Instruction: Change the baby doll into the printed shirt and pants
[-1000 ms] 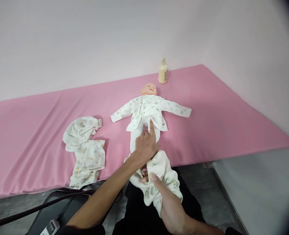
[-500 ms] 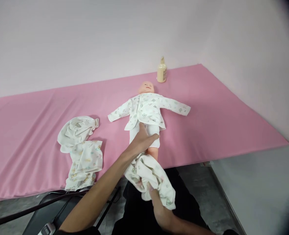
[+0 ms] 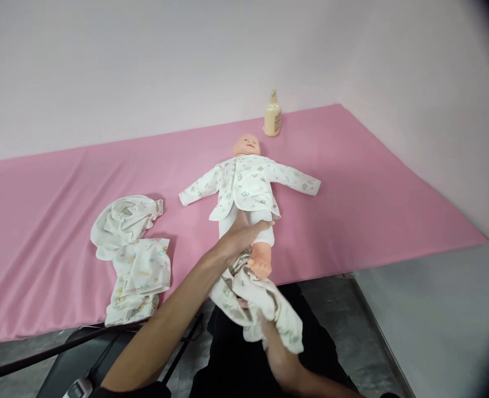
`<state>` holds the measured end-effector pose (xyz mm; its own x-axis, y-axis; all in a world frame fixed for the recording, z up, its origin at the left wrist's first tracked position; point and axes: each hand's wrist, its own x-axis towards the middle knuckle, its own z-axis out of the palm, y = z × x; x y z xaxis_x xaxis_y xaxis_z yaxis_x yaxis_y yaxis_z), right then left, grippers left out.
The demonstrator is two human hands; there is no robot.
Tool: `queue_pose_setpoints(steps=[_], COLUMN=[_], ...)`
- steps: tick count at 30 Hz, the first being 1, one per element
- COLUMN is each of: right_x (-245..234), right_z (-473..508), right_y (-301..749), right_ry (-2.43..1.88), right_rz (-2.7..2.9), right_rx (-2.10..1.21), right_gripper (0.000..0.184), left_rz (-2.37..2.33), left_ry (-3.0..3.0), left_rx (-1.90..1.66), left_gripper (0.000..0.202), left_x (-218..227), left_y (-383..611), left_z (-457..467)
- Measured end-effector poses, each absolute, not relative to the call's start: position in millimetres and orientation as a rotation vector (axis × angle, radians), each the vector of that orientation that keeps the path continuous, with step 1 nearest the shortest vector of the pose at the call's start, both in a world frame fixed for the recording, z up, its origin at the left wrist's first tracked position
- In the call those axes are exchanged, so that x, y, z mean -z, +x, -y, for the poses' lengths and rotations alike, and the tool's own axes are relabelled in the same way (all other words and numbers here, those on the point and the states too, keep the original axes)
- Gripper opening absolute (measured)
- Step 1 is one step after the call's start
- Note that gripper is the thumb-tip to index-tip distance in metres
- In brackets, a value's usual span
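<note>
A baby doll lies on its back in a white printed jacket and white shorts-like underwear. My left hand is closed round the doll's leg, just below the jacket's hem. The doll's bare foot sticks out at the table's front edge; the other foot is hidden by cloth and my arm. Bunched in my right hand is a white printed baby garment, hanging below the foot over my lap. Its folds cover most of my right fingers.
Other white baby clothes lie in a pile to the left on the pink tablecloth. A pump bottle stands behind the doll's head, near the wall. A black chair and a dark pole are at lower left.
The garment in my right hand has shifted slightly down and right, off the doll's foot, which now shows whole. My left hand keeps its hold on the leg.
</note>
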<state>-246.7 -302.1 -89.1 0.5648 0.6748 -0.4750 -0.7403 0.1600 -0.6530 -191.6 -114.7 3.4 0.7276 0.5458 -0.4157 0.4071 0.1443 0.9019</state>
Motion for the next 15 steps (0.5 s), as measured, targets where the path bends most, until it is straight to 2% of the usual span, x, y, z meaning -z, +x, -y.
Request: queue_pose_setpoints(steps=[5, 15], right_x=[53.0, 27.8], right_z=[299.1, 320.6], right_y=[-223.9, -206.8], right_ry=[-0.819, -0.838], right_rz=[-0.363, -0.303], right_rx=[-0.994, -1.039], right_gripper=[0.049, 0.054], left_rz=[-0.868, -0.798], left_ry=[1.420, 1.588], left_rx=[-0.113, -0.229], left_gripper=[0.079, 0.077], left_x=[-5.4, 15.9], left_y=[-190.7, -193.0], left_z=[118.0, 120.8])
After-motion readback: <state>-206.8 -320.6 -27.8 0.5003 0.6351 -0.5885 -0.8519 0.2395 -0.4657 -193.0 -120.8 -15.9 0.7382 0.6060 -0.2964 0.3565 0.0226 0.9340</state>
